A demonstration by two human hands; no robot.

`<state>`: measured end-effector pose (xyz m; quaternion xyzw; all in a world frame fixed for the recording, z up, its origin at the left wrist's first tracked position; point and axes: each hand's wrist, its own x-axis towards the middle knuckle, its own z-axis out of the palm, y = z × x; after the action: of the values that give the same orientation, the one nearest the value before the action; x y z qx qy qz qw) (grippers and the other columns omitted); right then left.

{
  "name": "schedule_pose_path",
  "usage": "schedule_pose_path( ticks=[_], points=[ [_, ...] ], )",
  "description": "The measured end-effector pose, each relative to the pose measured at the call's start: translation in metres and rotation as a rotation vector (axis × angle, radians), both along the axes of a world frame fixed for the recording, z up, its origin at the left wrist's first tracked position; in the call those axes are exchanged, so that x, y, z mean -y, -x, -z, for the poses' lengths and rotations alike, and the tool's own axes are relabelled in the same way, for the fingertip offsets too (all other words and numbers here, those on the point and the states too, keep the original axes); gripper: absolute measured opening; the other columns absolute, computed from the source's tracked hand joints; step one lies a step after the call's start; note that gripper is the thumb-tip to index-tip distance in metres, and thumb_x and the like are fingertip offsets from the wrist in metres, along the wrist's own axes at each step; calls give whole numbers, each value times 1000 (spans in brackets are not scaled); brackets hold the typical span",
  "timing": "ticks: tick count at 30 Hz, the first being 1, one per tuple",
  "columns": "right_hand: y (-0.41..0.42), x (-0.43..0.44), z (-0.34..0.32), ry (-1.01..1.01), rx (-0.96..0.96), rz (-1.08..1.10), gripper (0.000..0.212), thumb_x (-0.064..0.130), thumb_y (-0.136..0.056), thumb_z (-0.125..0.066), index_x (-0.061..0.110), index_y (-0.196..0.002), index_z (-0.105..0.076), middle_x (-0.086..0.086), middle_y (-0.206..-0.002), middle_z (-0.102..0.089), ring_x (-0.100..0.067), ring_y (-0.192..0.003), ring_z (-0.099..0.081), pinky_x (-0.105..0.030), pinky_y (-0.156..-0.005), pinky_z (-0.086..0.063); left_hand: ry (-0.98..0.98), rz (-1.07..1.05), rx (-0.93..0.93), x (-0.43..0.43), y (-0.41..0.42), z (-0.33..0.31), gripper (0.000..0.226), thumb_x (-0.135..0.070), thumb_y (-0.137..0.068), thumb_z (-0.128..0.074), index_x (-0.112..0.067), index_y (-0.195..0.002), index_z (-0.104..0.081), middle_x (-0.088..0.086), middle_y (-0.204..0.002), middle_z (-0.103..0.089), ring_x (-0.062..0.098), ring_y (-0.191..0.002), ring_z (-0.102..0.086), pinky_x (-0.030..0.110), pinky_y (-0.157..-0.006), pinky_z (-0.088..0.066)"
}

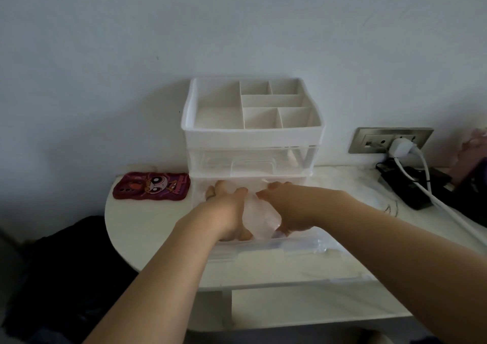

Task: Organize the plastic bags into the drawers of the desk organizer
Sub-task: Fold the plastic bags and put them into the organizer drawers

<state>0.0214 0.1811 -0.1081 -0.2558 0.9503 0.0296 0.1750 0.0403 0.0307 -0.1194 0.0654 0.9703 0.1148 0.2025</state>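
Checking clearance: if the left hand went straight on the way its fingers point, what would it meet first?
Probably the organizer: the left hand points along the open lower drawer toward the slot under the upper drawer; depth unclear.

No legible text; lettering on the red cartoon phone case [151, 186] too blurred.

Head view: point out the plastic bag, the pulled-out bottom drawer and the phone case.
plastic bag [260, 221], head view, crumpled clear middle.
bottom drawer [297, 247], head view, clear front wall.
phone case [151, 186], head view, cartoon print at centre.
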Motion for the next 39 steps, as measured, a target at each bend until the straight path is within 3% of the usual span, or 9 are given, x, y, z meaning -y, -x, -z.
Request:
schedule_pose_path(
  ticks=[6,9,12,15,18,23,28,31,39],
  points=[
    [-19,-20,-14,157,-119,-20,74,33,-82,-70,32,-145,-31,6,-154,-27,-14,-139,-28,-29,-112,-23,-7,24,-51,1,-6,-7,80,-37,-82,-69,-19,-146,-24,12,-148,-23,28,-136,-28,35,-103,-37],
    [-37,-45,-25,454,-318,14,36,41,-83,-64,38,-119,-59,26,-115,-59,13,-97,-52,-5,-87,-36,-107,43,-168,3,-16,-13,59,-32,-87,-64,-18,-140,-41,6,-142,-38,21,-127,-41,27,-99,-34],
    [-49,-81,-25,650,-454,259,8,32,-82,-66,25,-78,-67,18,-71,-63,3,-69,-59,-14,-63,-47,-209,27,-299,4,-30,-13,46,-29,-92,-57,-24,-137,-46,-6,-143,-42,11,-128,-41,21,-100,-30],
    [-53,-123,-8,340,-248,473,17,28,-83,-66,15,-73,-70,8,-67,-66,-3,-64,-60,-25,-68,-53,-355,-19,-432,-1,-42,-8,30,-27,-92,-56,-30,-121,-59,-16,-125,-57,1,-111,-52,22,-94,-39],
    [-51,-146,15,7,14,495,23,22,-90,-54,9,-98,-72,-5,-97,-71,-15,-90,-65,-28,-85,-50,-472,-47,-593,-7,-45,-5,21,-22,-90,-57,-31,-107,-65,-26,-101,-59,-3,-96,-57,29,-88,-47],
    [-46,-159,52,-3,39,433,52,21,-101,-38,14,-150,-21,-5,-158,-15,-18,-145,-15,-30,-116,-13,-534,-12,-745,-20,-45,-1,16,-18,-90,-58,-27,-99,-67,-27,-92,-59,-3,-89,-58,26,-82,-47],
    [-38,-158,65,111,-57,443,49,30,-95,-50,28,-142,-38,4,-151,-34,-16,-139,-28,-34,-112,-27,-518,15,-747,-27,-41,5,15,-19,-91,-56,-27,-98,-67,-24,-94,-61,-3,-90,-58,25,-78,-46],
    [-37,-159,62,97,-205,471,33,32,-90,-58,32,-124,-57,3,-125,-57,-18,-116,-53,-30,-92,-44,-511,20,-754,-27,-39,5,15,-19,-91,-57,-27,-98,-67,-22,-96,-63,0,-90,-58,26,-74,-46],
    [-43,-153,59,58,-282,459,27,21,-96,-44,14,-102,-68,-7,-103,-67,-27,-94,-63,-35,-79,-52,-529,30,-763,-30,-39,3,15,-18,-90,-57,-26,-98,-68,-22,-94,-61,0,-90,-58,22,-74,-44]
  ],
)
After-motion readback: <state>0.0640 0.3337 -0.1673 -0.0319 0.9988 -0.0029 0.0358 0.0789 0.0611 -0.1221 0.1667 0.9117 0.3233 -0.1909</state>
